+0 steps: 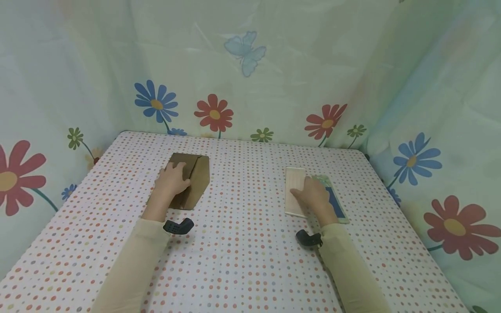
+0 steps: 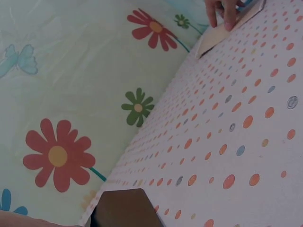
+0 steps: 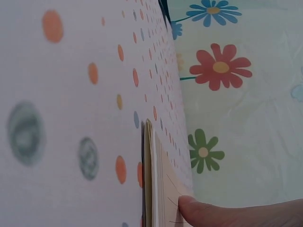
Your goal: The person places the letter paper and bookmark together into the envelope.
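A brown paper envelope (image 1: 200, 180) with a pointed flap lies on the left side of the table, and my left hand (image 1: 171, 180) rests on it, fingers spread and thumb near the flap's fold. A brown corner (image 2: 125, 208) shows low in the left wrist view. On the right, my right hand (image 1: 314, 195) touches a thin cream pad (image 1: 294, 195) with lined paper, its thumb (image 3: 199, 210) lying on the top sheet. Partly covered by that hand, a green-edged, dark blue panel (image 1: 338, 206) lies at the pad's right. The other right fingers' undersides are hidden.
A white cloth with coloured dots covers the table (image 1: 242, 243). Flower-printed curtains (image 1: 274, 74) stand along the back and both sides. Each wrist bears a black camera mount, one by the left sleeve (image 1: 129, 261) and one by the right sleeve (image 1: 348, 265).
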The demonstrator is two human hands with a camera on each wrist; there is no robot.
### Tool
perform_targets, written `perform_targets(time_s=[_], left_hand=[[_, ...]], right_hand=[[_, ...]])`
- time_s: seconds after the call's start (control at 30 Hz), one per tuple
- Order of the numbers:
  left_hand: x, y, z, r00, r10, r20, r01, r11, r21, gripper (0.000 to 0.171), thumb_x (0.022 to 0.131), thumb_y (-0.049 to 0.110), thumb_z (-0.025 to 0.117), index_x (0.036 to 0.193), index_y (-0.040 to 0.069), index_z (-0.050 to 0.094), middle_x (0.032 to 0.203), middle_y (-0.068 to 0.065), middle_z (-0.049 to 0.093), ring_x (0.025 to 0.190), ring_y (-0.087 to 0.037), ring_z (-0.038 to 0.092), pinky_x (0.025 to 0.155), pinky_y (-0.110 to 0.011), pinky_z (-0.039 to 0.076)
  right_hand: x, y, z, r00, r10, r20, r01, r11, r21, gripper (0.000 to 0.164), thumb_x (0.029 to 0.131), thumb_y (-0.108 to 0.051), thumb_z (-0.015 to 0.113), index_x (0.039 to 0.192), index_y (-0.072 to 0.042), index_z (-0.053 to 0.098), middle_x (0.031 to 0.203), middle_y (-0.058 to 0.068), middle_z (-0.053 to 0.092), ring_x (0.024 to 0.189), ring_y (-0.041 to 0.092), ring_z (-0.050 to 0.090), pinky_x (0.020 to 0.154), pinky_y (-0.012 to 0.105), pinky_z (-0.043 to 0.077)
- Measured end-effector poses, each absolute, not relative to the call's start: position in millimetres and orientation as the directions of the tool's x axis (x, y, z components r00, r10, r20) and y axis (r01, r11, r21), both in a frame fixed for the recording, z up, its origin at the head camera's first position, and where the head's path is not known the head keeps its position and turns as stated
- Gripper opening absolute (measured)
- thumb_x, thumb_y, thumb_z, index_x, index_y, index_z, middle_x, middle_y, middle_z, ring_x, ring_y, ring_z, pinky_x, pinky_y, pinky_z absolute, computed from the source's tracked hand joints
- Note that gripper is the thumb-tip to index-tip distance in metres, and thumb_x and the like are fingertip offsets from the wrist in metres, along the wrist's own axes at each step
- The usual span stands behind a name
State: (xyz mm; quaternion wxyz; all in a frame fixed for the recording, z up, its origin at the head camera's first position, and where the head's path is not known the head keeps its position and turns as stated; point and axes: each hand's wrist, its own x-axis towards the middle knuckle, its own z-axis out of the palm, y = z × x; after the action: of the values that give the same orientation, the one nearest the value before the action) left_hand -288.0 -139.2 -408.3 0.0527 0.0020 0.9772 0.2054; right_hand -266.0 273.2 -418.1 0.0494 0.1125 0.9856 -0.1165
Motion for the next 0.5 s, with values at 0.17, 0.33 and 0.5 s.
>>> perform_targets(time_s=[0.17, 0.33, 0.5], left_hand=[[-289.4, -139.8, -409.3, -0.994, 0.026, -0.103, -0.018, 0.916, 0.401, 0.065, 0.091, 0.028, 0.055, 0.147, 0.009, 0.028, 0.15, -0.03, 0.019, 0.131, -0.055, 0.028, 0.093, -0.07, 0.037], [-290.8, -139.8, -409.9, -0.995, 0.021, -0.102, -0.021, 0.917, 0.398, 0.065, 0.091, 0.028, 0.054, 0.147, 0.008, 0.028, 0.15, -0.03, 0.02, 0.13, -0.055, 0.03, 0.093, -0.069, 0.038], [-290.6, -140.5, -409.7, -0.995, 0.018, -0.1, -0.023, 0.919, 0.393, 0.065, 0.091, 0.028, 0.054, 0.147, 0.008, 0.028, 0.15, -0.03, 0.02, 0.129, -0.055, 0.032, 0.093, -0.068, 0.039]], right_hand=[[-265.7, 272.8, -416.7, -0.973, 0.212, -0.095, 0.229, 0.944, -0.238, 0.064, 0.091, -0.039, 0.061, 0.136, 0.003, 0.042, 0.123, 0.026, 0.056, 0.11, 0.041, 0.057, 0.086, 0.053, 0.05], [-264.5, 271.9, -414.3, -0.976, 0.209, -0.058, 0.217, 0.943, -0.253, 0.055, 0.092, -0.031, 0.059, 0.135, 0.001, 0.045, 0.125, 0.024, 0.057, 0.111, 0.04, 0.057, 0.086, 0.053, 0.049], [-264.4, 269.8, -413.7, -0.98, 0.197, -0.017, 0.195, 0.946, -0.259, 0.047, 0.093, -0.024, 0.058, 0.132, 0.001, 0.05, 0.124, 0.024, 0.058, 0.11, 0.04, 0.058, 0.087, 0.051, 0.05]])
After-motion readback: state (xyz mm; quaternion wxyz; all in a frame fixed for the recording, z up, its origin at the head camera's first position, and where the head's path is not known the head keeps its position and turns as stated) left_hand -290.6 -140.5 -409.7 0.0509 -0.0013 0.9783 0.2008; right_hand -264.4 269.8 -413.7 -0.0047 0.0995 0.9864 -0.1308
